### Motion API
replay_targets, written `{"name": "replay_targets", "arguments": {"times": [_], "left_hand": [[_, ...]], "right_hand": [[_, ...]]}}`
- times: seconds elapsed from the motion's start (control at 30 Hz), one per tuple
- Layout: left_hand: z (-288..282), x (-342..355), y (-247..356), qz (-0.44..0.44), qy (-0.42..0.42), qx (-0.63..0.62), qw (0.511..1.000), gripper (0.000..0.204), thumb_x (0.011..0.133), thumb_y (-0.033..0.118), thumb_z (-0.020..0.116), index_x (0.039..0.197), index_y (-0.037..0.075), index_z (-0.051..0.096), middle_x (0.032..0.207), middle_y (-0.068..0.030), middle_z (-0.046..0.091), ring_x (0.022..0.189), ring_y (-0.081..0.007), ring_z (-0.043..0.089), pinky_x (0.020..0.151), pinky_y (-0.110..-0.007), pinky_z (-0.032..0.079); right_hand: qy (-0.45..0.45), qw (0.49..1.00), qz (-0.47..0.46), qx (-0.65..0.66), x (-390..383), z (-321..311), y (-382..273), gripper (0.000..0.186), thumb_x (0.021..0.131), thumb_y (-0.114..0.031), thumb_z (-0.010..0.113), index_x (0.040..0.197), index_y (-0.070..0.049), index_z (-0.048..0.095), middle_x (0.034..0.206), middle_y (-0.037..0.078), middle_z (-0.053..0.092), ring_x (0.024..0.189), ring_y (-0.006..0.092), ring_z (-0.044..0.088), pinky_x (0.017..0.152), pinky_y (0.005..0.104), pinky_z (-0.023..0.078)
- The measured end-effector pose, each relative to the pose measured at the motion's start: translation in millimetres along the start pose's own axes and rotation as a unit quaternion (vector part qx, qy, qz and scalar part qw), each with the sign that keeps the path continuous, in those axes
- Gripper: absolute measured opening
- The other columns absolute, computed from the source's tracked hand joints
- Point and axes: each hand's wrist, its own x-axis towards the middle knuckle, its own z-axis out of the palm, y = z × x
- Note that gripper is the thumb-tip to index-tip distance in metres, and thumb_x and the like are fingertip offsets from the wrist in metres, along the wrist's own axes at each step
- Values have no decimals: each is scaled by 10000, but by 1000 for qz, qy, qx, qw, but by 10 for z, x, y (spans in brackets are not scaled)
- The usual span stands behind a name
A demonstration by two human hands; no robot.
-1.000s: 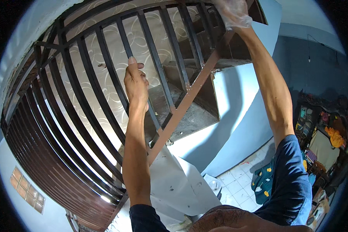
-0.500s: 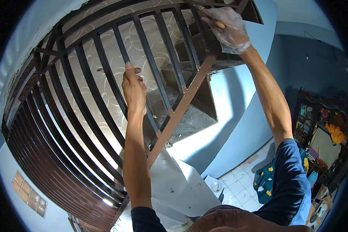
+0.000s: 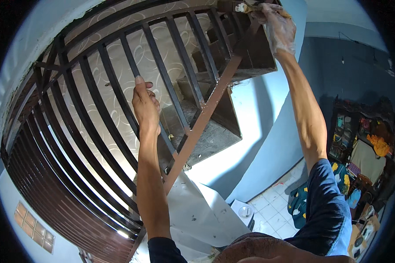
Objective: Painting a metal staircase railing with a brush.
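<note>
My left hand [image 3: 145, 105] is wrapped around one dark upright bar [image 3: 128, 51] of a metal stair railing, thumb pointing up along it. At the upper right, my right hand [image 3: 281, 33] wears a thin clear plastic glove and grips a paintbrush [image 3: 241, 7]. The brush head points left, near the upper end of the slanted bottom rail [image 3: 202, 118]. Fresh-looking brown coats much of that rail, with pale specks where the bars meet it. Part of the brush handle is hidden by my fingers.
Dark stair steps [image 3: 215, 133] rise behind the bars, beside a patterned wall [image 3: 118, 85]. Below the rail are a white and pale-blue wall [image 3: 250, 127] and a tiled floor [image 3: 272, 201]. Cluttered shelves [image 3: 360, 140] stand at the right.
My right hand has moved right and slightly up with the paintbrush, toward the rail's upper end. My left hand keeps its hold on the bar; the view has shifted a little.
</note>
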Motion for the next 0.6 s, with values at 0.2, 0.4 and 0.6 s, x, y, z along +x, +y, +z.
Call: {"name": "replay_targets", "arguments": {"times": [0.2,0.4,0.6], "left_hand": [[184,-48,-2,0,-16,-29,999,601,1051,636,466,1018,48,582,678,44,372,535,-53,371,497,-231,294],[190,-37,-28,4,-18,-31,999,593,1061,618,460,1018,41,586,671,35,378,527,-57,380,489,-236,296],[196,-38,-22,14,-12,-34,999,588,1059,610,473,1009,36,589,661,28,385,519,-65,383,487,-242,302]], "right_hand": [[-67,990,102,66,367,-245,576,281,1015,-233,670,1124,22,713,980,83,773,875,134,715,834,271,541],[-72,994,68,45,481,-146,401,282,1020,-229,665,1156,17,692,975,96,765,851,152,713,818,273,545],[-109,986,52,113,467,-391,748,279,1015,-228,670,1146,18,691,962,83,762,856,150,709,826,269,541]]}}
